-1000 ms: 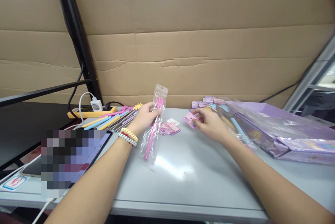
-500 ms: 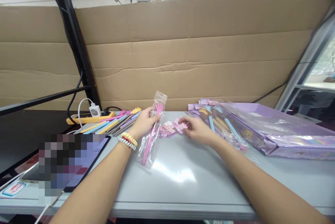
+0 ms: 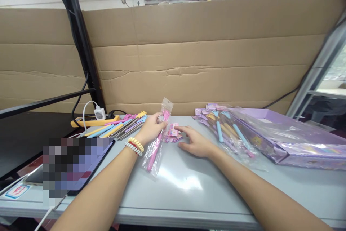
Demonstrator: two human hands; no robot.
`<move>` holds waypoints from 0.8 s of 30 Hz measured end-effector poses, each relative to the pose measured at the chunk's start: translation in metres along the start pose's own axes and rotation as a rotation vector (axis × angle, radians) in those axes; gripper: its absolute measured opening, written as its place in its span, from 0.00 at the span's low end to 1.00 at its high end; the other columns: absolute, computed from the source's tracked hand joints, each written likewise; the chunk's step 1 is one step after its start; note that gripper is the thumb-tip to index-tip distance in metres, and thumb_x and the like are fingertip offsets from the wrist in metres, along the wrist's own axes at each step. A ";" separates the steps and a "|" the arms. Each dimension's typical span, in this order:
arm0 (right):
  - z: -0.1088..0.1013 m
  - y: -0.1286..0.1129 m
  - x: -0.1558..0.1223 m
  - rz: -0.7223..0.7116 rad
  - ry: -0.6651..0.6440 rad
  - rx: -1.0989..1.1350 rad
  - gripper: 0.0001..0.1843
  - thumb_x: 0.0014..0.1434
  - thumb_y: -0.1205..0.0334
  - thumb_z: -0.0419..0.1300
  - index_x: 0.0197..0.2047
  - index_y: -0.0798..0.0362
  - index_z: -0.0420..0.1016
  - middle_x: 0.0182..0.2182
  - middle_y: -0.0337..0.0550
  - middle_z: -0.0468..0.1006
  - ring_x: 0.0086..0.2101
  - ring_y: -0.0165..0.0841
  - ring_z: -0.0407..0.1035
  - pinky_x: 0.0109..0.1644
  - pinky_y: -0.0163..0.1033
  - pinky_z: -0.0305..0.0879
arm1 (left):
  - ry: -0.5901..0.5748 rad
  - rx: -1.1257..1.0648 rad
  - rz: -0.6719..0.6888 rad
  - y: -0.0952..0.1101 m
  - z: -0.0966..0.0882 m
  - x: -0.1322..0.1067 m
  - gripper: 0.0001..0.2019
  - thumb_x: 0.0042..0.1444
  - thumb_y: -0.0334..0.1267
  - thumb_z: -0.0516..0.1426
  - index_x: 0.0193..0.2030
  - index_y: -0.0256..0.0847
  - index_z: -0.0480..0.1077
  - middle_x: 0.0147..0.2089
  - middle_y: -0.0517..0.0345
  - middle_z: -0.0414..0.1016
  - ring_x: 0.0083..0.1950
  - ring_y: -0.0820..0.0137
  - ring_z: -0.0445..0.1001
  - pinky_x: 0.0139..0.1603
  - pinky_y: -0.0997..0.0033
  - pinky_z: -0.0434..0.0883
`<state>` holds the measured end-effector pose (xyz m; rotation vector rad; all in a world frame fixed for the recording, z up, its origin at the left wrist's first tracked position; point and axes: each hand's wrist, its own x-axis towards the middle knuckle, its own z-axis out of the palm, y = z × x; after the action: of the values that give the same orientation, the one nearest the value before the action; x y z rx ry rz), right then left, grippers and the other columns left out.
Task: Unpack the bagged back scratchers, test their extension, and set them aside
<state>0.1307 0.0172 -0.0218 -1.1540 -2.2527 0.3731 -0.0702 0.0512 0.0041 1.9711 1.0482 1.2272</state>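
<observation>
Between the thumb and fingers of my left hand [image 3: 151, 129] is a clear plastic bag [image 3: 168, 105] with a pink back scratcher [image 3: 156, 148] inside, its hand-shaped end up and its handle slanting down toward me. My right hand [image 3: 196, 142] is at the small pile of pink and purple printed cards [image 3: 173, 135]. Its thumb and index finger are spread apart, and the index fingertip is at the edge of the top card. Whether that fingertip presses on the card I cannot tell.
Unwrapped back scratchers [image 3: 121, 127] in several colours lie at the left, beside a yellow power strip [image 3: 78, 121] and a tablet [image 3: 92, 166]. Bagged back scratchers [image 3: 218, 130] with cards lie at the right, against a purple box [image 3: 292, 151]. Cardboard [image 3: 189, 54] stands behind the table.
The card that my right fingers pinched is out of them and lies on the pile. My right hand has moved slightly left and its fingers have spread. My left hand keeps its hold on the bag.
</observation>
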 end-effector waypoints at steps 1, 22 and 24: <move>0.000 -0.001 0.000 0.013 -0.025 -0.007 0.33 0.50 0.65 0.57 0.60 0.53 0.59 0.49 0.52 0.69 0.49 0.41 0.62 0.52 0.47 0.59 | 0.004 0.018 0.002 0.000 0.000 0.000 0.17 0.50 0.41 0.56 0.46 0.35 0.68 0.24 0.62 0.69 0.23 0.74 0.65 0.24 0.76 0.61; -0.017 0.007 0.003 -0.046 0.261 0.021 0.31 0.55 0.54 0.55 0.60 0.52 0.54 0.42 0.50 0.73 0.38 0.35 0.67 0.41 0.43 0.64 | -0.294 -0.303 -0.084 0.018 0.014 -0.011 0.17 0.48 0.44 0.60 0.42 0.35 0.69 0.31 0.55 0.73 0.29 0.72 0.70 0.29 0.73 0.65; -0.018 0.005 0.003 -0.057 0.233 0.023 0.30 0.55 0.53 0.55 0.59 0.52 0.56 0.42 0.49 0.73 0.37 0.35 0.67 0.40 0.42 0.64 | -0.336 -0.268 -0.117 0.018 0.015 -0.012 0.18 0.48 0.46 0.60 0.42 0.36 0.69 0.25 0.59 0.70 0.23 0.76 0.64 0.23 0.76 0.60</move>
<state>0.1438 0.0224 -0.0090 -1.0607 -2.0679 0.2279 -0.0538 0.0302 0.0065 1.8007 0.7737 0.8833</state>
